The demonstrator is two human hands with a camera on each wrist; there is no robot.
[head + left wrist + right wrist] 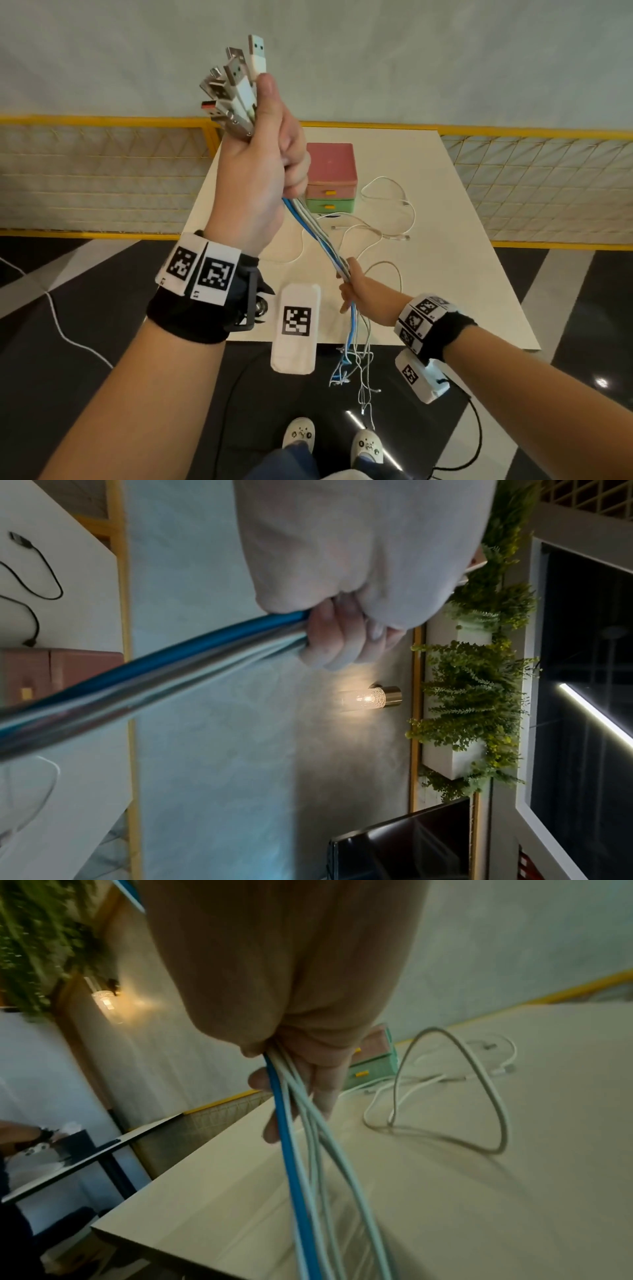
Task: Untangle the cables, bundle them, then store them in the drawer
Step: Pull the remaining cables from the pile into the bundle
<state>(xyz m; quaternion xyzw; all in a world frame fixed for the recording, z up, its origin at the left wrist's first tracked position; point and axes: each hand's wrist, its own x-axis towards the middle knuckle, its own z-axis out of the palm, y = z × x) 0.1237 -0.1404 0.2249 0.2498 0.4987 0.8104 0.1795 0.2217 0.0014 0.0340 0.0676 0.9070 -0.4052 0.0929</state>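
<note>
My left hand (pixel 263 171) is raised high and grips a bunch of white and blue cables (pixel 317 236) just below their USB plugs (pixel 233 85), which fan out above the fist. The bunch runs down and right to my right hand (pixel 356 291), whose fingers are curled round it above the table's near edge. Below that hand the loose cable ends (pixel 356 370) hang past the table edge. In the left wrist view the curled fingers (pixel 342 637) hold the blue and grey cables (pixel 171 664). The right wrist view shows the blue cable (pixel 291 1150) and white ones leaving my fist (pixel 301 1053).
A small drawer unit (pixel 330 176), pink on top and green below with orange handles, stands at the back of the white table (pixel 462 274). More white cables (pixel 387 219) lie loose on the table in front of it. A yellow mesh fence (pixel 102 171) runs behind.
</note>
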